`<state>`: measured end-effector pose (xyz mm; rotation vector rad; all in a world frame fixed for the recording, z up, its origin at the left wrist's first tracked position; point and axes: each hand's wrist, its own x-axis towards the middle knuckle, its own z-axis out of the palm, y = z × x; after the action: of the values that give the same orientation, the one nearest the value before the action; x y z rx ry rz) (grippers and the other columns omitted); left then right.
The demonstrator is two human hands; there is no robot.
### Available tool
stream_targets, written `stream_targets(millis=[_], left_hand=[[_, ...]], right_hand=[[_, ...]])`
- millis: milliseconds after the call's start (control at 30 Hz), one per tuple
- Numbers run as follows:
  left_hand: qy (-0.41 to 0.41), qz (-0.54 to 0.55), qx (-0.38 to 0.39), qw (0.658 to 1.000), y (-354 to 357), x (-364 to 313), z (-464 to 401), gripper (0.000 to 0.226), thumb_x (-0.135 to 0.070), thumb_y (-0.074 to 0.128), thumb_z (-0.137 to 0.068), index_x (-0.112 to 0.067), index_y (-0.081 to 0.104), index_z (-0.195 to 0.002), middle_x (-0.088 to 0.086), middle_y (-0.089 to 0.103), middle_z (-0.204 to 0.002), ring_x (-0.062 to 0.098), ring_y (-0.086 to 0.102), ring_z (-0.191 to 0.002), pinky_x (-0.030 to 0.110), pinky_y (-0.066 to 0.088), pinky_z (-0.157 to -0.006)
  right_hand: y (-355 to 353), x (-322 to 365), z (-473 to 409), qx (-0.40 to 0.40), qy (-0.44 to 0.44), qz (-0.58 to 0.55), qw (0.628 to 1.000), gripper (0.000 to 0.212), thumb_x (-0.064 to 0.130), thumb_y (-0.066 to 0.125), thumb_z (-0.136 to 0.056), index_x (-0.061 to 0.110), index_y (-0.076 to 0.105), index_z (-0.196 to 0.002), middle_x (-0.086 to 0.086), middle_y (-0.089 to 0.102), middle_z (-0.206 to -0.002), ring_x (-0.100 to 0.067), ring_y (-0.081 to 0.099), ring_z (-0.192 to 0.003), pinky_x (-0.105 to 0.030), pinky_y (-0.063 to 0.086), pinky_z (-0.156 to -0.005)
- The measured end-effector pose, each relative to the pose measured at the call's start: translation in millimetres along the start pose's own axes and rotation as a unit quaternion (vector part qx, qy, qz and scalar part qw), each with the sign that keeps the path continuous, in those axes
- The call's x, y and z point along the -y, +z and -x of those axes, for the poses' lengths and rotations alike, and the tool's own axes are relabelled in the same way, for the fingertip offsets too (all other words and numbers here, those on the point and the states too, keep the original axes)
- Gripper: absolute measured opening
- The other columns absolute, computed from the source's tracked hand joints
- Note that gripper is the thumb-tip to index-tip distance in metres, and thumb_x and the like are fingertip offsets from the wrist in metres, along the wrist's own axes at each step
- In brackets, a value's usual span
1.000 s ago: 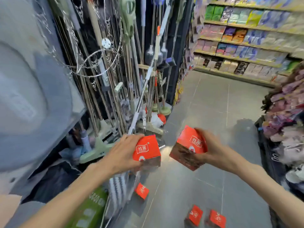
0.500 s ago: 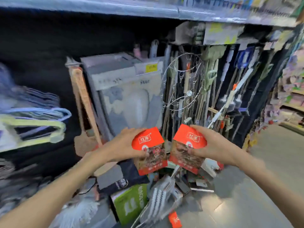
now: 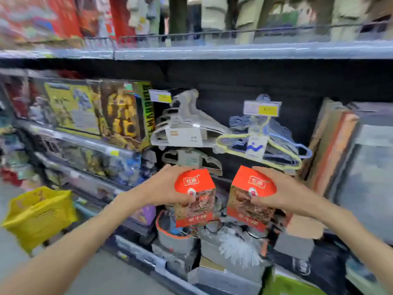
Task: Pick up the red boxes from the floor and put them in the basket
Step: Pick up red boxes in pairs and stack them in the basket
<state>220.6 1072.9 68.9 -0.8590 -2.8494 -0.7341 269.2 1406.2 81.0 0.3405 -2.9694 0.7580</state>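
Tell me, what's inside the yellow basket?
Nothing can be made out inside the yellow basket. It stands at the far left, blurred, and its near wall hides the inside. Both red boxes, the left box and the right box, are in the hands, not in it.

Two bare forearms, entering from the lower corners of the head view. No sleeve, cuff, watch, band or glove on either. Left hand (image 3: 163,186): bare, short plain nails, no ring seen. Right hand (image 3: 282,192): bare, likewise unadorned. Both wrists uncovered up to the frame edge. Edges softened by motion blur; finer surface detail not readable. No clothing within view.
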Motion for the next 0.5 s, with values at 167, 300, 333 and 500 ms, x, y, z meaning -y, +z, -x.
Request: stream_targets(millis=[167,300,333,500], left_hand=[[-0.121,-0.011,-0.050,0.991,-85.7,104.3,125.4,0.082,-0.059,0.078,-0.072,-0.029,0.045,-0.142,-0.011,0.062,-0.118,0.006,0.061,-0.101,0.033,0.054,-0.088],[-0.206,-0.067,-0.106,0.971,-140.4,169.0,231.5,0.084,-0.056,0.077,-0.076,-0.026,0.041,-0.146,-0.011,0.048,-0.118,0.011,0.047,-0.112,0.028,0.040,-0.096],[-0.224,-0.076,-0.115,0.965,-152.2,185.8,256.0,0.084,-0.056,0.077,-0.076,-0.027,0.041,-0.146,-0.009,0.047,-0.117,0.013,0.045,-0.114,0.029,0.038,-0.097],[-0.330,-0.095,-0.143,0.928,-200.7,265.2,361.5,0.088,-0.063,0.074,-0.074,-0.029,0.039,-0.147,-0.003,0.051,-0.131,0.018,0.044,-0.119,0.035,0.039,-0.101]], right_hand=[[77.1,139.9,-74.5,0.066,-0.100,-0.040,0.992,0.093,0.048,0.087,-0.067,0.028,0.042,-0.146,0.009,0.057,-0.128,-0.007,0.060,-0.105,-0.019,0.048,-0.087],[140.4,257.2,-115.2,0.128,-0.182,-0.059,0.973,0.087,0.045,0.085,-0.074,0.031,0.040,-0.147,0.015,0.057,-0.117,0.003,0.059,-0.093,-0.013,0.048,-0.067],[155.9,286.6,-123.2,0.139,-0.201,-0.061,0.968,0.086,0.045,0.084,-0.076,0.033,0.038,-0.147,0.017,0.055,-0.115,0.004,0.058,-0.091,-0.012,0.046,-0.065],[233.7,417.7,-163.6,0.205,-0.276,-0.083,0.935,0.084,0.052,0.081,-0.076,0.039,0.035,-0.145,0.020,0.053,-0.117,-0.002,0.061,-0.095,-0.027,0.055,-0.077]])
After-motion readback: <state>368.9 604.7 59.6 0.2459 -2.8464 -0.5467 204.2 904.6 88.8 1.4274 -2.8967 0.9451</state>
